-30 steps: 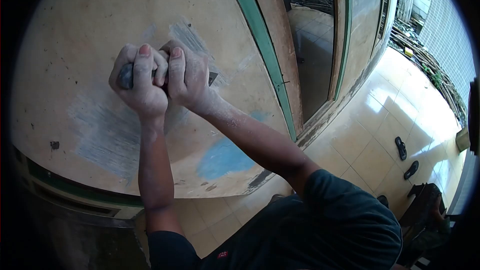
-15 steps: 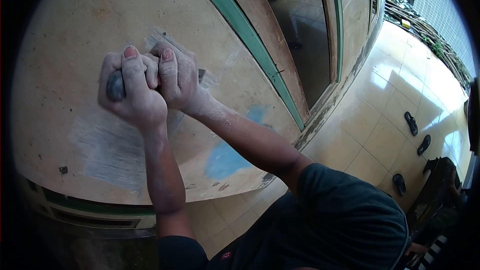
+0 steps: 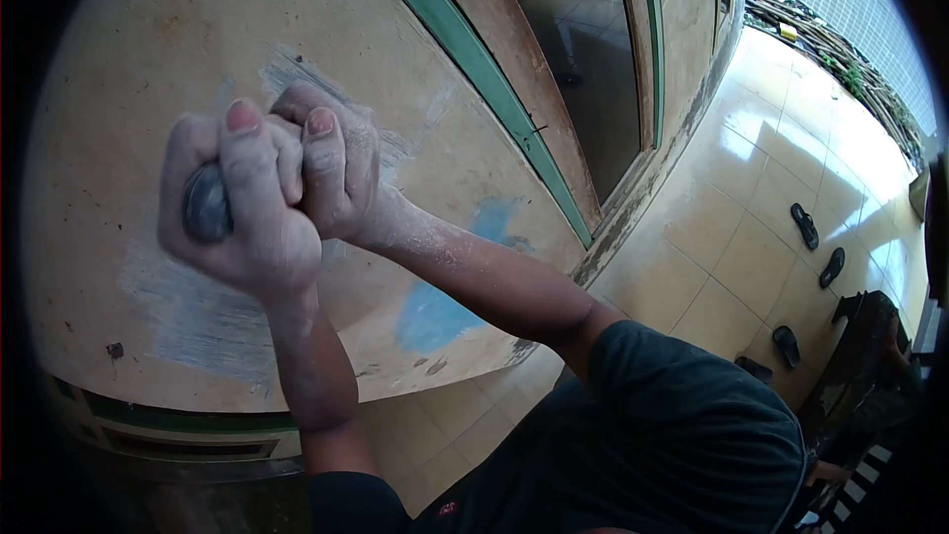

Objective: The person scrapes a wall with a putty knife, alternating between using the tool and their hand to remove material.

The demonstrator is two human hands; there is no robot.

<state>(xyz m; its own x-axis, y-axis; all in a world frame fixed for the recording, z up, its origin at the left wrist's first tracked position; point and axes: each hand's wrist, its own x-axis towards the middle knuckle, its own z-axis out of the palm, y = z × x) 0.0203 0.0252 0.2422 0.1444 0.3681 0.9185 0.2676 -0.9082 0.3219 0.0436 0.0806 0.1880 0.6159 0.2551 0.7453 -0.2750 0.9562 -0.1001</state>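
My left hand (image 3: 242, 203) is closed in a fist around a tool with a dark, rounded handle end (image 3: 208, 203) that pokes out of the fist. Right against it, my right hand (image 3: 331, 163) is also closed, apparently on the same tool, whose other end is hidden behind my hands. Pale dust coats both hands and the right forearm. They are in front of a cream wall (image 3: 326, 0), between two scraped grey patches, a small one (image 3: 287, 64) above and a larger one (image 3: 198, 316) below.
A blue paint patch (image 3: 445, 307) marks the wall below my right forearm. Beyond it stand a green door frame (image 3: 465, 59) and dark glass (image 3: 573, 49). Several dark sandals (image 3: 805, 225) lie on the tiled floor (image 3: 732, 237), near a dark bench (image 3: 865, 321). Sticks (image 3: 820, 35) are piled farther off.
Both closed hands have shifted left and slightly down in view and look larger, with the grip unchanged. The wall and floor have also shifted a little left in view.
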